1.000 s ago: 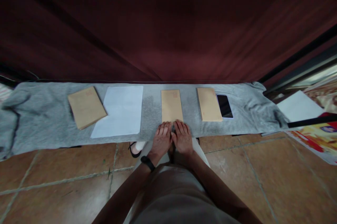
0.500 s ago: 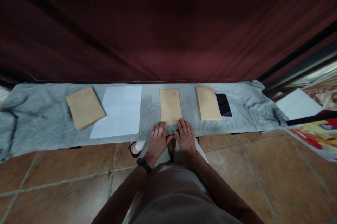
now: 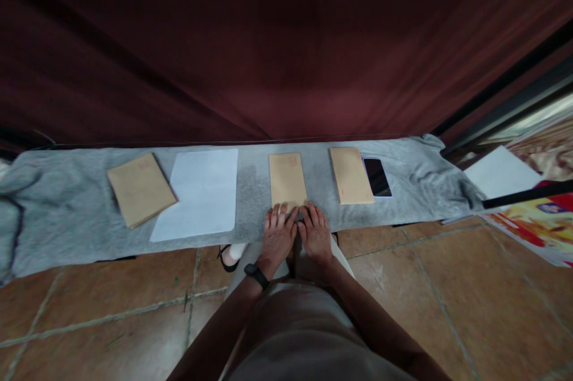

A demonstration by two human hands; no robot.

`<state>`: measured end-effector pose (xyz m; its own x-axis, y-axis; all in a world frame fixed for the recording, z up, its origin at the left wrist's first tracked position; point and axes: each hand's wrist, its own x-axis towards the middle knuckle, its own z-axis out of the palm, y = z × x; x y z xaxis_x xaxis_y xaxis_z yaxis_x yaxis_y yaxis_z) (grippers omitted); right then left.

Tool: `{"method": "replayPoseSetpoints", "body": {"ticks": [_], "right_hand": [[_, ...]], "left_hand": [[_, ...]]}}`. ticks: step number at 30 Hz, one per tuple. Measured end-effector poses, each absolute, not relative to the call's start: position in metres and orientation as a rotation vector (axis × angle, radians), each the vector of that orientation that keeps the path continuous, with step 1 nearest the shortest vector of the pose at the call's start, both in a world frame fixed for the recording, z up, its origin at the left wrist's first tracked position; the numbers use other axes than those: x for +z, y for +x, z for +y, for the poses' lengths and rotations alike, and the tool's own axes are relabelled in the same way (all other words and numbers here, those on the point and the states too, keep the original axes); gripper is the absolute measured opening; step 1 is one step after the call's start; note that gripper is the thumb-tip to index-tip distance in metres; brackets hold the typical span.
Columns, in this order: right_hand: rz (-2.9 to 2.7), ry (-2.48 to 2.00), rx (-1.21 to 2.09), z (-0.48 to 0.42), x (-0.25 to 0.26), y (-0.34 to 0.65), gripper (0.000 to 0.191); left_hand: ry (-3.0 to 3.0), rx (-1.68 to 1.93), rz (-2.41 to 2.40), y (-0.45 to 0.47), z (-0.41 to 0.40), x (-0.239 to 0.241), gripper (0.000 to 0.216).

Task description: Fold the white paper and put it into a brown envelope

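Observation:
A brown paper envelope (image 3: 287, 177) lies flat in front of me on the grey cloth, its short near edge under my fingertips. My left hand (image 3: 277, 237), palm down with the fingers stretched out, presses on that near edge. Beside it, my right hand (image 3: 316, 234) also lies palm down with fingers spread, its tips at the envelope's near right corner. The two thumbs almost meet. A dark band (image 3: 256, 276) is on my left wrist.
Stacked brown envelopes (image 3: 142, 190) overlap a white paper sheet (image 3: 201, 193) on the left. More brown envelopes (image 3: 352, 177) and a phone (image 3: 377, 178) lie to the right. Grey cloth (image 3: 67, 208) covers the narrow bench; a dark red curtain (image 3: 286, 82) hangs behind.
My left hand has slid right and slightly forward along the envelope's near edge, closer to my right hand. My right hand has stayed nearly still.

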<state>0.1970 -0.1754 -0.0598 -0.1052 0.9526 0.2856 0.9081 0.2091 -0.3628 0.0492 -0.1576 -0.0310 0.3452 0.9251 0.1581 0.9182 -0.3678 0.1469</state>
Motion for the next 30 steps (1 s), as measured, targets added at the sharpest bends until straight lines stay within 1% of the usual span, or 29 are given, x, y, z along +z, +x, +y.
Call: {"method": "replayPoseSetpoints", "body": {"ticks": [5, 8, 15, 23, 30], "right_hand": [[-2.037, -1.730, 0.140, -0.175, -0.057, 0.196, 0.050], [-2.074, -1.714, 0.130, -0.172, -0.051, 0.187, 0.047], [-2.099, -1.690, 0.110, -0.163, -0.048, 0.164, 0.046], [-2.074, -1.796, 0.024, -0.171, -0.062, 0.202, 0.049], [-2.003, -1.806, 0.030, -0.173, -0.063, 0.211, 0.048]], "left_hand": [[2.510, 0.373, 1.820, 0.031, -0.164, -0.033, 0.050], [2.499, 0.379, 1.843, 0.022, -0.167, -0.033, 0.051], [2.529, 0.408, 1.820, 0.019, -0.166, -0.037, 0.051], [2.498, 0.546, 1.813, 0.014, -0.166, -0.046, 0.051], [2.520, 0.563, 1.793, 0.011, -0.166, -0.053, 0.054]]}}
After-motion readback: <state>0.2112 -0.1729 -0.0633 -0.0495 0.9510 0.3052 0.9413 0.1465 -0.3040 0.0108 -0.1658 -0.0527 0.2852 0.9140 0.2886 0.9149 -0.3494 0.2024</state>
